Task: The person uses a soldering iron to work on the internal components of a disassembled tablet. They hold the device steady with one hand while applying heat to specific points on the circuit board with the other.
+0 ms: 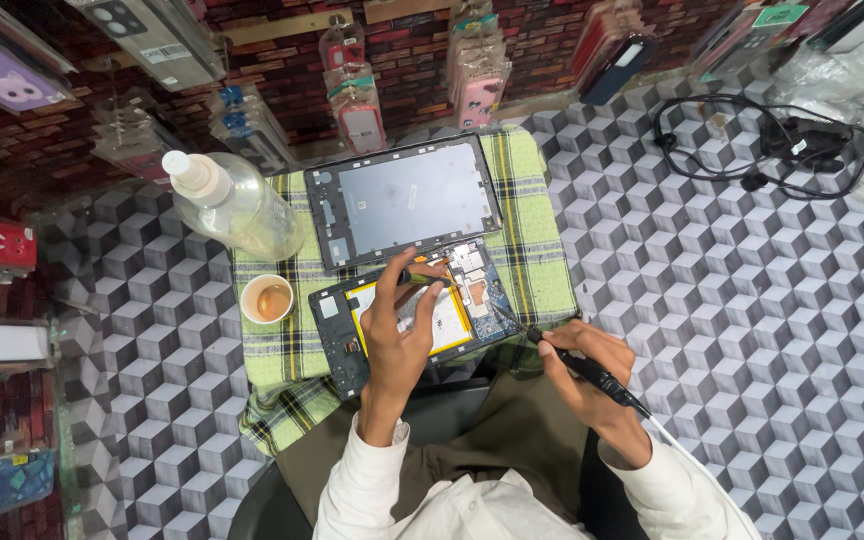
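The opened tablet lies on a green plaid cloth on the desk, its yellow-edged battery and circuit board exposed. The left hand rests over the tablet, fingers pinched together on a small tool at the tablet's upper edge. The right hand, just right of the tablet, has its fingers clamped on a black corded iron, tip at the tablet's right edge. Behind the tablet lies its back cover; left of the tablet stand a cup and a clear bottle.
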